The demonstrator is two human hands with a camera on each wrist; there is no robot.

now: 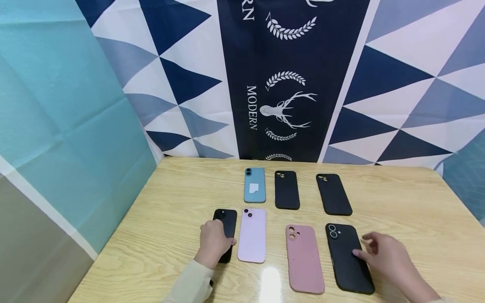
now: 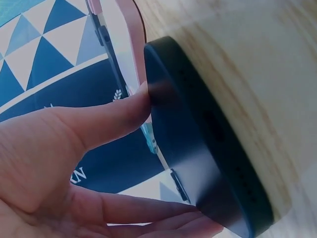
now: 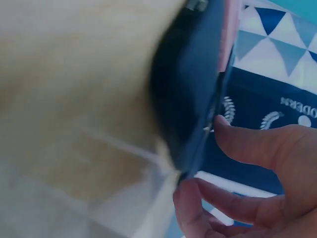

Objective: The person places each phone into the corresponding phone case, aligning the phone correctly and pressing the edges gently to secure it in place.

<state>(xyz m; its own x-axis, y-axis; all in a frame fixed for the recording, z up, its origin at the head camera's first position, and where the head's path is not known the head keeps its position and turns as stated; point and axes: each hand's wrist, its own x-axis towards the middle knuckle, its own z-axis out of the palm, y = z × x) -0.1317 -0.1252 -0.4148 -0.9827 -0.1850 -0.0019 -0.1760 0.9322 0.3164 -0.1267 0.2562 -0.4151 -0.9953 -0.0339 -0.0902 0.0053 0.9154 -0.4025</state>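
Pale sleeve (image 1: 191, 282) of the left arm lies nearest to the head camera, and in front of it the left hand (image 1: 214, 240) holds a dark phone (image 1: 229, 221) across its width, thumb on one long side and fingers on the other. Such a hold by the edges seems good to me; the pressure should be even and light, so that the smooth back does not slip or turn.

Under the right hand (image 1: 388, 254) lies a black phone (image 1: 348, 263) with ringed lenses. Its thumb reaches over the back and the index finger curves near the right edge, with a narrow space between them; whether they really pinch, I cannot tell. For a safe grip, I think both long sides should be taken.

Space is limited beside both hands: a lilac phone (image 1: 251, 240) is close on the thumb side of the left one, and a pink case (image 1: 305, 261) lies just left of the phone under the right one. A sideways move could push them. Farther ahead, between the hands, the table (image 1: 189, 185) carries a blue phone (image 1: 261, 185), one black case (image 1: 287, 191) and another black case (image 1: 335, 195).
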